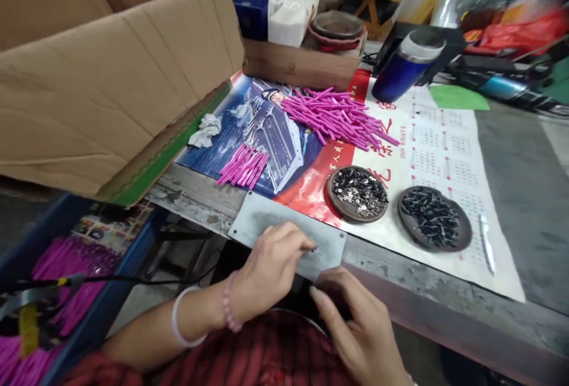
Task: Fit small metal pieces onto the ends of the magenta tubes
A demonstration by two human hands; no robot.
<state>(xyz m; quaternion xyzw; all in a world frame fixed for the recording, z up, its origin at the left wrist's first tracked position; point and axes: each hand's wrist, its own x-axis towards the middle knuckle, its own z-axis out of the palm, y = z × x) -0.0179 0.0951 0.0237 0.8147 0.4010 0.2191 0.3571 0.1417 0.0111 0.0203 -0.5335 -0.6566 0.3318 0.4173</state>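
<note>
My left hand rests over a grey metal plate at the table edge, its fingertips pinched on a tiny dark part too small to name. Just below the plate's right end is my right hand, with curled fingers and the thumb close to them; whatever lies inside is hidden. Beyond the plate stands a round dish of small black pieces and silvery rings. Another dish to its right holds black pointed pieces. A small bunch of pink sticks lies behind the plate, with a bigger pile of pink sticks farther back.
A big cardboard box stands at the left, above a blue bin with more pink sticks. A calendar poster covers part of the table. On it are a blue tumbler, a white pen and crumpled tissue.
</note>
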